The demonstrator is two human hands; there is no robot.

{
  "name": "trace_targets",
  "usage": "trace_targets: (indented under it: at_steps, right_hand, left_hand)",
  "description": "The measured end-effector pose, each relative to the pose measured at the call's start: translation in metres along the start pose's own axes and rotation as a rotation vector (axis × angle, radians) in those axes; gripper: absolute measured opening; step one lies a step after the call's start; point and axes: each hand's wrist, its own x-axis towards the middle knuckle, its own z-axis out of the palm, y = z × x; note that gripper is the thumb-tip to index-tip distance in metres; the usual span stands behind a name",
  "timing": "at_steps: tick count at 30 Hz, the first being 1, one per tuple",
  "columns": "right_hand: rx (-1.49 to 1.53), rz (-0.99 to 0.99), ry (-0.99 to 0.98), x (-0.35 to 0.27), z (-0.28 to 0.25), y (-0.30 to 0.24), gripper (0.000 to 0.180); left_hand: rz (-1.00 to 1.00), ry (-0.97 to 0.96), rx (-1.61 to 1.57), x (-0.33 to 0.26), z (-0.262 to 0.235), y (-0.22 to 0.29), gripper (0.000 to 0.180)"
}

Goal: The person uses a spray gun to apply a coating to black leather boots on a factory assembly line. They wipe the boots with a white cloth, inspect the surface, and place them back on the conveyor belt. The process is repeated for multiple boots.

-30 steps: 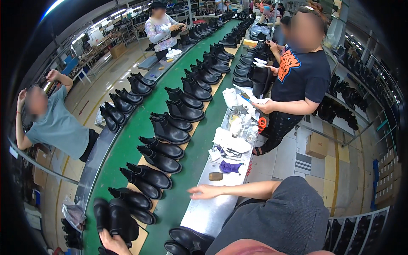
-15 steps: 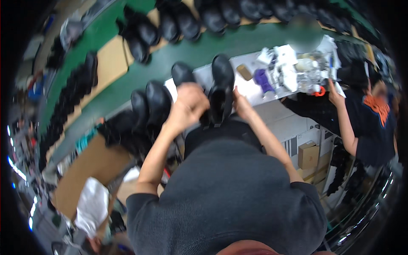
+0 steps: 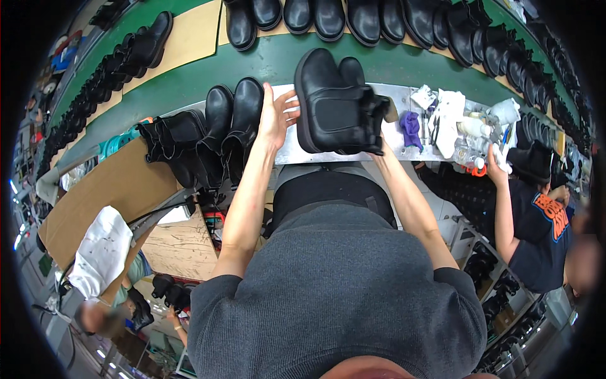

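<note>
Two black ankle boots (image 3: 334, 104) lie on their sides on the pale metal surface (image 3: 404, 104), soles toward the person's left, right at the middle of the head view. The left hand (image 3: 276, 117) rests flat against the boots' soles, fingers spread and apart, closed on nothing. The right hand (image 3: 377, 136) is mostly hidden behind the boots' shafts, so whether its grip is clamped on them or loose cannot be told; only its forearm shows coming up from below.

Just left of the left hand stands a second pair of black boots (image 3: 230, 126), upright and touching each other, with another dark boot (image 3: 170, 142) beside them above a brown cardboard sheet (image 3: 120, 189). Beyond the surface runs a green conveyor belt (image 3: 271, 60) carrying a row of black boots (image 3: 353, 19). To the right lie a purple glove (image 3: 411, 126), white cloths (image 3: 449, 114) and small bottles (image 3: 470, 129), where a co-worker's hand (image 3: 495, 169) reaches in.
</note>
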Motion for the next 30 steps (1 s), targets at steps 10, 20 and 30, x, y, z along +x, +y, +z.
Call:
trace_targets:
  at_steps: [10,20,30]
  right_hand:
    - [0.109,-0.031,-0.033,-0.013,0.028,-0.026,0.06]
    - [-0.435,-0.433,0.082,-0.01,0.016,-0.048,0.059]
    - [-0.21,-0.486,-0.02,-0.024,0.063,-0.077,0.063]
  left_hand:
    - [0.157,-0.11,0.122,-0.049,0.058,0.058,0.091]
    - [0.279,0.018,-0.011,0.005,0.019,-0.001,0.067]
    - [0.72,0.078,1.051,0.002,0.03,0.036,0.038]
